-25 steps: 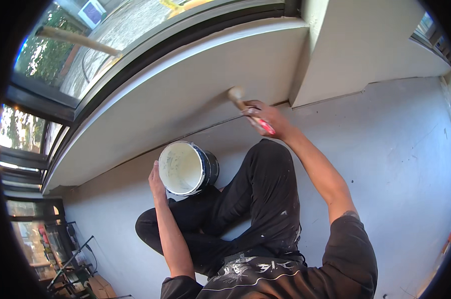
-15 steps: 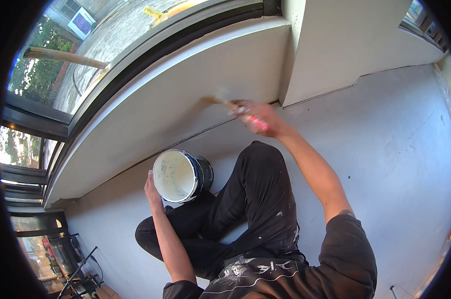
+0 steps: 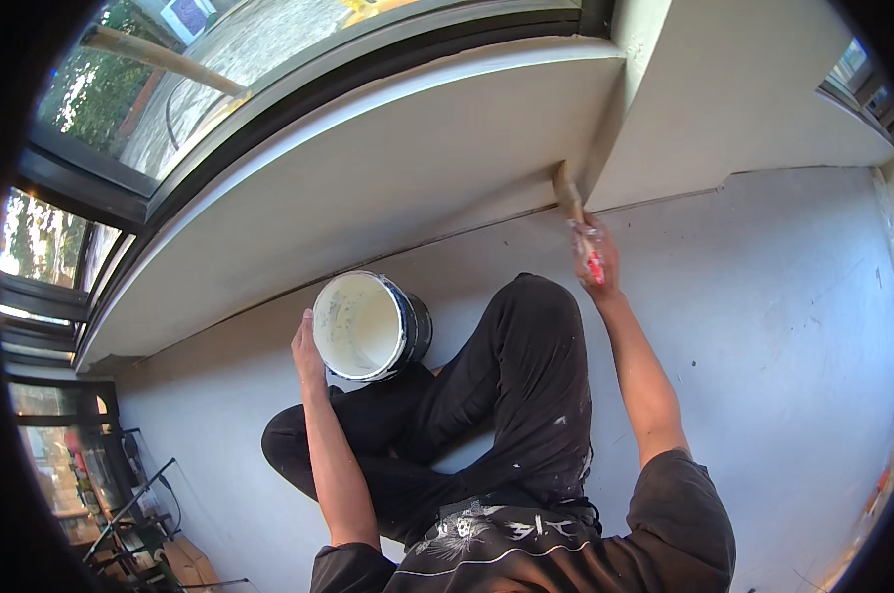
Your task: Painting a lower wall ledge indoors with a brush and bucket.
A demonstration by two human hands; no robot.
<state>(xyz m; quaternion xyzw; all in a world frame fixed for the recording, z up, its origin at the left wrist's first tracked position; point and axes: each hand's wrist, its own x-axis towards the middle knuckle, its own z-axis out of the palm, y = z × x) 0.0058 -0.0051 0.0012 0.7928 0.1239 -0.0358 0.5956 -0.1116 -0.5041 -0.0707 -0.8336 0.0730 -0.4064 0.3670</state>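
My right hand [image 3: 595, 259] is closed round the red-marked handle of a paintbrush [image 3: 568, 193]. The bristles touch the low white wall [image 3: 407, 168] close to its inner corner, just above the floor line. At my left, my left hand [image 3: 308, 353] grips the side of a paint bucket [image 3: 405, 331], which is dark outside and white within. The bucket is tilted toward me, beside my bent left leg, with pale paint inside and smears around the rim. Most of the left hand's fingers are hidden behind the bucket.
Black-framed windows [image 3: 150, 212] run above the low wall's ledge. A wall pillar [image 3: 704, 109] stands past the corner. Pale grey floor [image 3: 743, 326] spreads to my right. A cardboard box [image 3: 188, 561] and a thin black stand [image 3: 135, 504] are at the lower left.
My right hand has carried the brush rightward along the wall to the corner, and the brush now points more upward. The left hand still holds the bucket; the view has shifted slightly.
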